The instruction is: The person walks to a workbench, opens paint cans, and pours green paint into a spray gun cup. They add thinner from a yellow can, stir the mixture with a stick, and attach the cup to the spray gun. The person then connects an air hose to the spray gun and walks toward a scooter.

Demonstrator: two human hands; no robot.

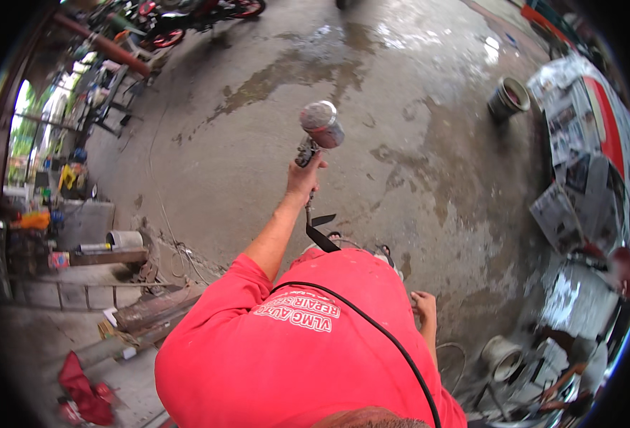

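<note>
My left hand (303, 180), at the end of the outstretched left arm, is wrapped round the grip of a spray gun (306, 151). A round, paint-smeared metal cup (321, 123) sits on the gun, held out over the concrete floor. Below this hand hangs a thin line with a dark, flat strap-like piece (320, 234). My right hand (423, 305) is low at my right side with its fingers curled. Whatever it may hold is hidden. A pale hose (460, 348) loops close behind it. A black cord (379, 324) runs across my red shirt.
Paper-masked car bodywork (579, 157) with a red strip stands along the right. Buckets (509, 98) (502, 357) stand near it. Motorcycles (186, 20) are at the far left. A ladder (87, 296), timber (159, 308) and a red cloth (85, 391) lie on the left. Wet patches mark the concrete floor (258, 150).
</note>
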